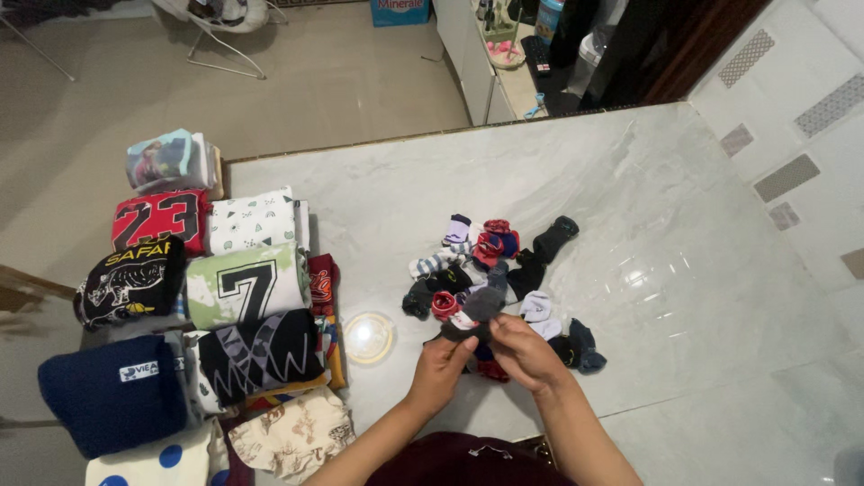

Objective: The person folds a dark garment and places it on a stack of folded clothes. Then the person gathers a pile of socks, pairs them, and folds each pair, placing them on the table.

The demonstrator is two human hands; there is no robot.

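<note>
Head view: left hand [443,358] and right hand [522,349], fingers closed together on a dark grey sock [477,308], worked at the near edge of a sock pile [490,270] on the marble table [684,270], folded shirts [243,288] lining its left edge, broad bare surface rightward.

a: where does the single view sit?
b: on the person's head, looking steeply down over the marble bench [684,270], tilted a little forward so the floor [360,81] beyond the far edge shows.
a: how near?
b: close; the hands [486,355] fall low in the middle, forearms running off the bottom edge.
</note>
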